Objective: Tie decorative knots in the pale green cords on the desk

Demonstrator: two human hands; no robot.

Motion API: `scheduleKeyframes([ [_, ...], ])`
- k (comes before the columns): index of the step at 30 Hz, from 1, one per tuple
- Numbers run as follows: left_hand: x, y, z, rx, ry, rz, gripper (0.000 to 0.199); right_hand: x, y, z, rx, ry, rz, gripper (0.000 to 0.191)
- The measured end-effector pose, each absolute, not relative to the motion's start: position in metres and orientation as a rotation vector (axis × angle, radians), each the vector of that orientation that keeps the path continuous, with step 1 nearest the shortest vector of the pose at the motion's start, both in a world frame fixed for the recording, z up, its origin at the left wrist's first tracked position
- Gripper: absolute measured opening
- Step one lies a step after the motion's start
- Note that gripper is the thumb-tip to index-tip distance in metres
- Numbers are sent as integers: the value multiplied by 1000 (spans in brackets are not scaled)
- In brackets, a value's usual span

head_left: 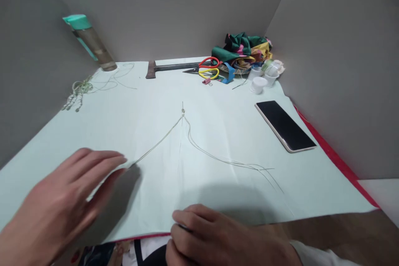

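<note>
Thin pale-green cords (159, 143) fan out from a small knot (183, 113) in the middle of the white cloth. My left hand (82, 187) is at the left, its fingertips and thumb brought together on the end of the left-hand strands, which run fairly straight to the knot. The right-hand strands (215, 158) lie loose and curved across the cloth, and one fine thread hangs straight down from the knot. At the front edge, my right hand (202, 232) is curled closed, apart from the cords. Whatever its fingers may hold is hidden.
A green-capped bottle (96, 48) and a knotted cord bundle (81, 89) are at back left. Along the back lie a hammer-like tool (174, 67), scissors (207, 69), a pink clip (207, 81), bunched fabric (243, 48) and white tubs (258, 84). A phone (285, 126) lies right.
</note>
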State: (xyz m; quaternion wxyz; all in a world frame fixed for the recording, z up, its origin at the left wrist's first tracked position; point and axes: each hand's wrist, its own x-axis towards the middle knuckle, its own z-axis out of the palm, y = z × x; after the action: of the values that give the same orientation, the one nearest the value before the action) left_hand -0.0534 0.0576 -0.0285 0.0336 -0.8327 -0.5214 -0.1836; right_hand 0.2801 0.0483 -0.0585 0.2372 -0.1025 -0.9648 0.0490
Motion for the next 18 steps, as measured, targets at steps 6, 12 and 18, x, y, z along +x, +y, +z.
scheduleKeyframes([
  [6, -14, 136, -32, -2775, -1079, -408, 32, 285, 94, -34, -874, -2549, 193, 28],
  [12, -2, 173, -44, -2865, -977, -381, 39, 282, 135, -58, -1079, -2557, -138, 27],
  [18, 5, 184, -51, -2953, -957, -502, 41, 289, 135, -60, -1033, -2489, 100, 34],
])
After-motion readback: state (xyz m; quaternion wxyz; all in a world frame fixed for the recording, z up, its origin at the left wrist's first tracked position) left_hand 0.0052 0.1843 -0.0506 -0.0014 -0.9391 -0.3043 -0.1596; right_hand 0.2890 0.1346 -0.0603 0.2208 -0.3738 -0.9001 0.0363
